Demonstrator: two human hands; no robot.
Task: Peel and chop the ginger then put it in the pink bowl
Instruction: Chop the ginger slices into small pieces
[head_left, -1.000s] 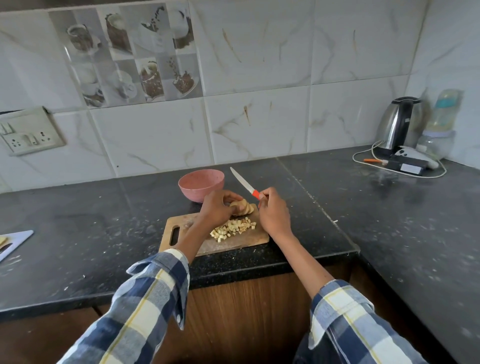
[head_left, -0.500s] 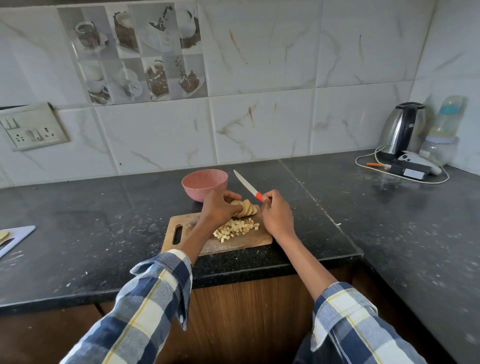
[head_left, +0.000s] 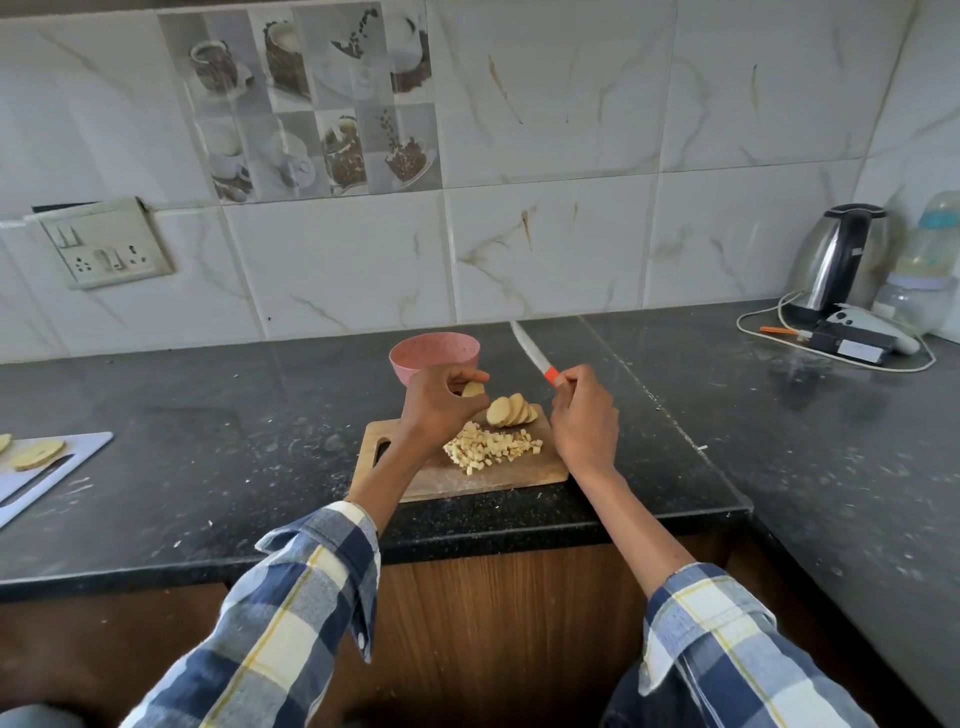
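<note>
Left hand (head_left: 441, 402), fingers curled, pinches one ginger slice (head_left: 472, 389) above the far edge of the board (head_left: 457, 480). Right hand (head_left: 584, 415) grips the orange handle of the knife (head_left: 532, 353), blade raised, pointing away beyond the board. Remaining slices (head_left: 511, 410) lean together at the board's far side; diced ginger (head_left: 491, 447) lies mid-board. Pink bowl (head_left: 434, 356) stands just behind the board. No legible writing.

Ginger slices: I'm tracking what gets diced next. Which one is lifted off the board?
The single ginger slice pinched in the left hand, near the pink bowl. The other slices lean in a row on the cutting board.
</note>
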